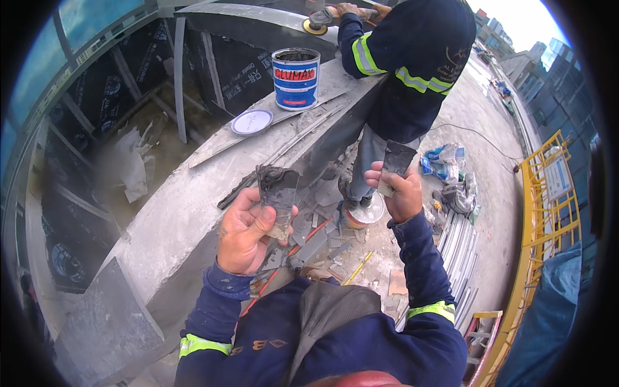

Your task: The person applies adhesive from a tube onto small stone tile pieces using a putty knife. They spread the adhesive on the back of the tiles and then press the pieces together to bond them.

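A flat scraper [281, 198] is being held upright in the left hand [244, 235], its thumb being pressed across the front face while the fingers are being kept closed behind. Dark paste [276, 174] is being carried along the scraper's upper edge. A second, smaller scraper [396, 161] is being pinched in the right hand [403, 195], the thumb being laid against its pale lower part and its dark upper part being left exposed. Both tools are being held up in front of the body, well apart from each other, the left one being seen against the right-hand edge of the pale ledge [169, 222].

On the ledge, toward its far end, an open blue-and-white can [296, 87] is being supported upright, with dark residue being shown at its rim. A round white lid [252, 122] is being carried just beside it, near the ledge's left edge. Beyond the can, a disc power tool [316, 24] is being held by a co-worker [412, 71] at the ledge's far end. A pale bucket [365, 215] is being supported by the floor [493, 151], near the co-worker's feet.
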Demonstrator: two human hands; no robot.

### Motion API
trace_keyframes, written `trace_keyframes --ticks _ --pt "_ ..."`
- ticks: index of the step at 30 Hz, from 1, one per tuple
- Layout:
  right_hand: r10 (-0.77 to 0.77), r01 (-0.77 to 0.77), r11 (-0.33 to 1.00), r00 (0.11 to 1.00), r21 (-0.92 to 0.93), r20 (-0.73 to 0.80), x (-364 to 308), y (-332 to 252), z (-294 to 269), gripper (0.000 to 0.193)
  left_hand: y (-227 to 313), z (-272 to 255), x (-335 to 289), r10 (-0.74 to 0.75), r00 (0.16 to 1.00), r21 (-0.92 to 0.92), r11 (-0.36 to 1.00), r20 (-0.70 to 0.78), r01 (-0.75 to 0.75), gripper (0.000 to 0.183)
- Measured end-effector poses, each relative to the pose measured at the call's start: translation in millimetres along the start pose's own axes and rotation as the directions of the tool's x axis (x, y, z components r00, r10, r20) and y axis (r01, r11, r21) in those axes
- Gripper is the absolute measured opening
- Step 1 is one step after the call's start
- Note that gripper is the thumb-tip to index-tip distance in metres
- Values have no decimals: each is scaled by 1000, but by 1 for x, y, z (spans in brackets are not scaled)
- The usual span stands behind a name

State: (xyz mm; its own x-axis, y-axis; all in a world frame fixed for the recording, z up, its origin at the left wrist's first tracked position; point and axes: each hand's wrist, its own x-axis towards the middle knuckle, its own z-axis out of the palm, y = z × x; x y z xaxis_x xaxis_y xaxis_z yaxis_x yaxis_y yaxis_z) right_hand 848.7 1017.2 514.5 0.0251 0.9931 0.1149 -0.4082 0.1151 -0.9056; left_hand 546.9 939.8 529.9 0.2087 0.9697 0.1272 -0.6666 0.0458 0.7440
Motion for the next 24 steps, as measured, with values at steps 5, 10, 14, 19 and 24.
trace_keyframes --ticks 5,10,14,19,24 --pt "384 -360 922 792 145 -474 -114 27 -79 52 -43 -23 -57 -213 973 -31 977 -92 211 41" --pt "142 -194 972 936 -136 -321 -180 7 -70 39 -76 -10 -57 -506 858 12 862 90 507 40" --pt "-102 -48 821 968 -569 -229 -197 -8 -19 29 -95 26 -42 -592 735 20 783 331 622 41" --pt "-426 248 533 905 -809 -4 -194 -24 1 24 -114 66 -26 -607 677 79 766 416 638 39" --pt "-419 367 254 876 -895 240 -178 -39 -55 40 -148 98 14 -564 633 220 812 530 540 40"
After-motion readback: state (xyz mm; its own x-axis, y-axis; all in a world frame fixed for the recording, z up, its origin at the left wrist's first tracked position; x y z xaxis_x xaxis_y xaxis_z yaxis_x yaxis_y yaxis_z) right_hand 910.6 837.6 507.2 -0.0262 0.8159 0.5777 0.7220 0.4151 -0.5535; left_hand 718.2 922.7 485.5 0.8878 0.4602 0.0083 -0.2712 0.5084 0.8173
